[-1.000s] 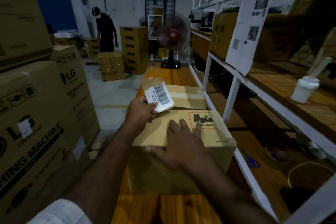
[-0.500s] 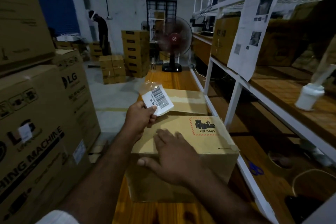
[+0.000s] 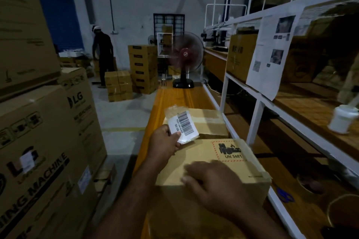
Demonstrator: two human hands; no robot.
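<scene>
- Head view, hands: the left hand [image 3: 165, 142] pinches a barcode label [image 3: 183, 124] in its clear sleeve between thumb and curled fingers. It holds the label raised over the 11 o'clock corner of the cardboard box [image 3: 200, 154], much as it did a second ago.
- Head view, right hand [image 3: 212, 183]: it lies on the box lid with the fingers fairly straight and gripping nothing. Motion blur hides finer detail.
- Head view, change: a second ago these fingertips reached up beside the UN 3481 mark [image 3: 229, 150] at 1 o'clock on the lid. The hand has since slid back to the 6 o'clock edge, nearest the person.
- Head view, meaning: most of the lid now lies bare between the two hands. My judgement is that the right hand steadies the box while the label is about to be laid on that free face, clear of the hazard mark.
- Head view, the box: it sits on the wooden bench [image 3: 174, 97], touching a second box [image 3: 210, 120] at its 12 o'clock.
- Head view, surroundings: a standing fan [image 3: 186, 58] is further off at 12 o'clock. White shelving [image 3: 256, 120] with a white bottle [image 3: 342, 119] stands at 3 o'clock, and stacked LG cartons [image 3: 42, 141] stand at 9 o'clock.
</scene>
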